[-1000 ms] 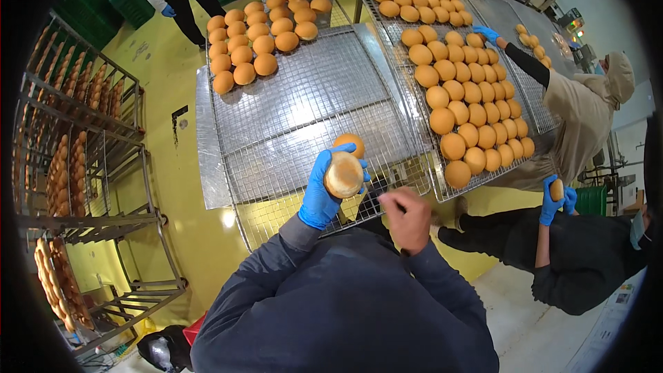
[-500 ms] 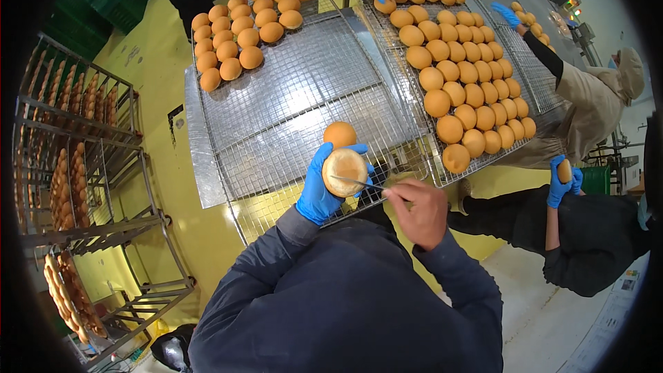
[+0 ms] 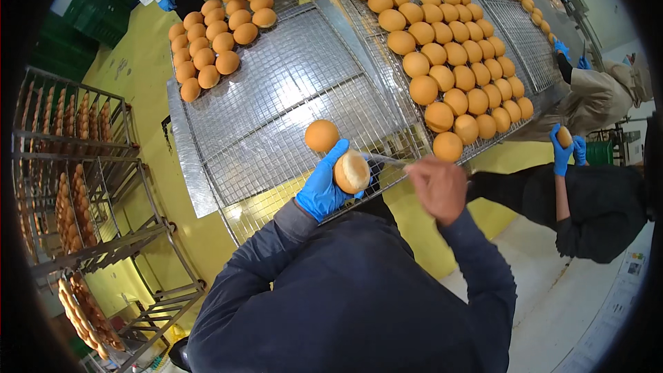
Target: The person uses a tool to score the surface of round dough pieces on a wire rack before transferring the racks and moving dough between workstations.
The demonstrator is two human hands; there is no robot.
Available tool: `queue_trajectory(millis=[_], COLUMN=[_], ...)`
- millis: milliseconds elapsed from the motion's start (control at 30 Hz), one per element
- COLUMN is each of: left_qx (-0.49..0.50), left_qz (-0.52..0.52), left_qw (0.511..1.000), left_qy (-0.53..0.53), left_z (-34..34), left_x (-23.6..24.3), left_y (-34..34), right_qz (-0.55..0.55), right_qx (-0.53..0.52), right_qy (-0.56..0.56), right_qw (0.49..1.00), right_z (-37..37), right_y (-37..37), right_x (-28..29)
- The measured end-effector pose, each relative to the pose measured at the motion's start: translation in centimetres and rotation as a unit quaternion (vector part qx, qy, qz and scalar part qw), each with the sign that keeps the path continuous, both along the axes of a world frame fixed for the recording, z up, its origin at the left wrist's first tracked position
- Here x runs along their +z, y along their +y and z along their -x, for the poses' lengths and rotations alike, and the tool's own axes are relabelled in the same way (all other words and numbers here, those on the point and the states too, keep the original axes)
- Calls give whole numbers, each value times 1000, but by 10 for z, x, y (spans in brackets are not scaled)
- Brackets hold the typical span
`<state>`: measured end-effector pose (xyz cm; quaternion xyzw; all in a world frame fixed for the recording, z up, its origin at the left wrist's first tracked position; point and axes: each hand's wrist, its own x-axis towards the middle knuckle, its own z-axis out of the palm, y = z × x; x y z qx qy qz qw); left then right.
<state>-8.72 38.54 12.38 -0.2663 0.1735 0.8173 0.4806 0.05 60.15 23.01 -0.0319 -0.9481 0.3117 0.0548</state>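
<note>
My left hand (image 3: 320,192), in a blue glove, is closed around a round golden-brown bun (image 3: 352,172), whose pale underside is tilted toward the right. My bare right hand (image 3: 439,188) grips a thin metal knife (image 3: 391,161). Its blade points left and its tip is close beside the bun; motion smears it, so I cannot tell whether they touch. Just beyond my left hand, a single bun (image 3: 322,136) rests on the wire rack (image 3: 276,100).
Several rows of buns (image 3: 214,45) cover the rack's far left. Another bun-filled rack (image 3: 376,48) lies to the right. A wheeled metal trolley (image 3: 148,228) with loaded trays stands at left. Co-workers stand at the far side and the right; one gloved hand (image 3: 563,148) holds a bun.
The bun in my left hand has turned, its pale underside now facing right. My right hand has drawn the knife rightward from the bun's underside. The far co-worker's hand has moved off the buns.
</note>
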Motion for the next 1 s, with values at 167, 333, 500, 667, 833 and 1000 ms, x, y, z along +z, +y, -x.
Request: queue_trajectory(millis=[167, 333, 500, 667, 833, 1000], left_qx=[-30, -45, -38, -80, -117, -149], left_qz=[54, 75, 61, 63, 171, 279], left_qw=[998, 996, 996, 991, 931, 827], left_qy=[-12, 0, 43, 88, 301, 465], left_z=[1, 1, 1, -6, -13, -4], left_x=[1, -1, 7, -2, 6, -8], left_y=[11, 15, 14, 7, 16, 7], right_qz=[-31, -44, -19, 60, 448, 513], right_qx=[39, 55, 53, -84, -102, -110], right_qy=[-4, -9, 13, -85, -102, -205], right_qw=[999, 997, 998, 991, 882, 826], right_z=[-2, 1, -7, -7, -10, 22], right_y=[1, 10, 9, 41, -41, -14], right_x=[19, 23, 16, -52, -101, -126])
